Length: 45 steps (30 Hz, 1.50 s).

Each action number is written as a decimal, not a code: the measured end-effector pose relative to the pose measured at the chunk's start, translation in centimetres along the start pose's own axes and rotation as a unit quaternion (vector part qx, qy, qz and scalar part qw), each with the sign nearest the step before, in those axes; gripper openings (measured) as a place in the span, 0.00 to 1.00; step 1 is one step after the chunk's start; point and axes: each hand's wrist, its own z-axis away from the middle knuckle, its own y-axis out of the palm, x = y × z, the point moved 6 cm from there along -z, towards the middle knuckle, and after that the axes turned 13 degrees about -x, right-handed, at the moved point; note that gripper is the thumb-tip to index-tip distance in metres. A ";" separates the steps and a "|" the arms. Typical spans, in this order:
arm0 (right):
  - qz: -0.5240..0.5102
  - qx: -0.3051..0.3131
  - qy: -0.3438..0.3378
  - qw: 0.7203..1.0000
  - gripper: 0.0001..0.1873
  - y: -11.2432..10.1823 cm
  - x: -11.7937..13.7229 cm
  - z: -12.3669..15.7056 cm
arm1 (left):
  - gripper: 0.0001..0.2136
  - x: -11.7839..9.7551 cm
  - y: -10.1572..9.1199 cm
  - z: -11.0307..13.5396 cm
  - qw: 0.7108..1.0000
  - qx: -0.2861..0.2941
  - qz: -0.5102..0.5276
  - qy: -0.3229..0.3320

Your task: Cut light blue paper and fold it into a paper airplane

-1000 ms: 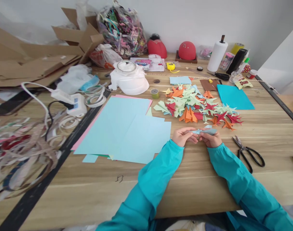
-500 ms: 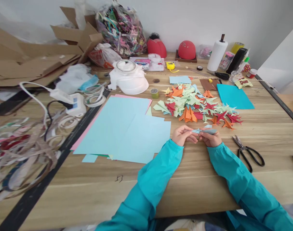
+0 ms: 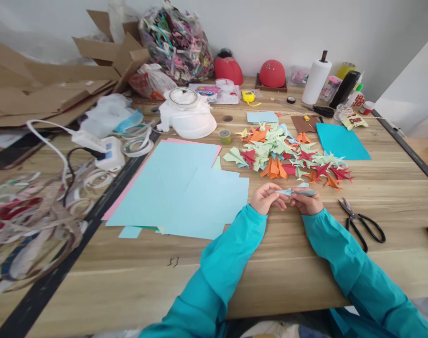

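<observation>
A small folded piece of light blue paper (image 3: 303, 192) is held between my two hands above the table. My left hand (image 3: 267, 197) pinches its left end, and my right hand (image 3: 308, 202) grips the right part between thumb and fingers. Just beyond my hands lies a heap of folded paper planes (image 3: 274, 145) in pale green, orange, red and blue. A small light blue paper scrap (image 3: 303, 185) rests behind the held piece. To the left, large light blue sheets (image 3: 171, 188) lie stacked over pink ones.
Black-handled scissors (image 3: 362, 223) lie right of my right hand. A turquoise sheet (image 3: 342, 141) is at the back right, a roll of tape (image 3: 225, 136) behind the sheets. Tangled ribbons (image 3: 34, 225) and a white power strip (image 3: 110, 154) cover the left side.
My hands stay almost in place with the blue paper between them. Its left tip sticks out slightly more over my left fingers. The whole view has shifted very slightly.
</observation>
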 end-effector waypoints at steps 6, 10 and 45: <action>-0.004 -0.009 -0.009 1.000 0.10 0.1 0.2 0.1 | 0.12 0.1 -0.1 -0.1 1.000 -0.001 0.005 0.002; -0.004 0.000 -0.003 1.000 0.09 0.0 0.2 0.1 | 0.11 0.1 -0.1 -0.1 1.000 -0.001 0.014 -0.002; 0.002 0.035 -0.004 0.999 0.10 0.3 -0.8 0.0 | 0.19 1.8 -0.3 -0.9 0.997 -0.027 -0.055 0.056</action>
